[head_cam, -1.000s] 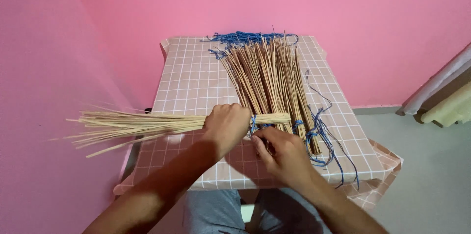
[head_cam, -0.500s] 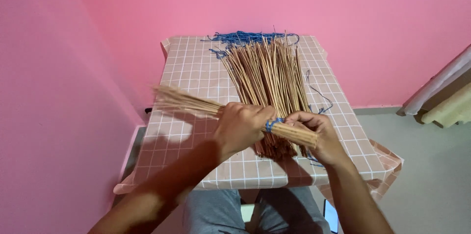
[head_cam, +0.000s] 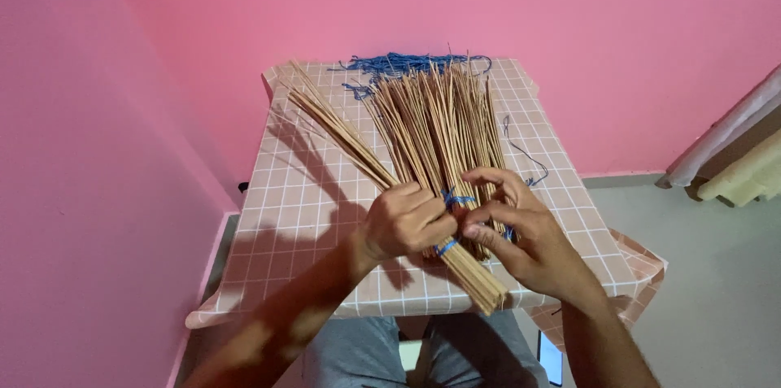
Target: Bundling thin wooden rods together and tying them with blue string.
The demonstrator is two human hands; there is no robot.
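Sticks (head_cam: 370,156) sit in a thin bunch in your left hand (head_cam: 404,221), fingers shut tight around it, and the bunch slants over the table (head_cam: 285,217) just above the big pile (head_cam: 443,124). Your right hand (head_cam: 521,237) has its fingers half curled, pinching the blue string (head_cam: 457,199) that goes round the bunch, so it looks like you are tying it. I think you need to hold the bunch firm and pull the string snug so no sticks slip out.
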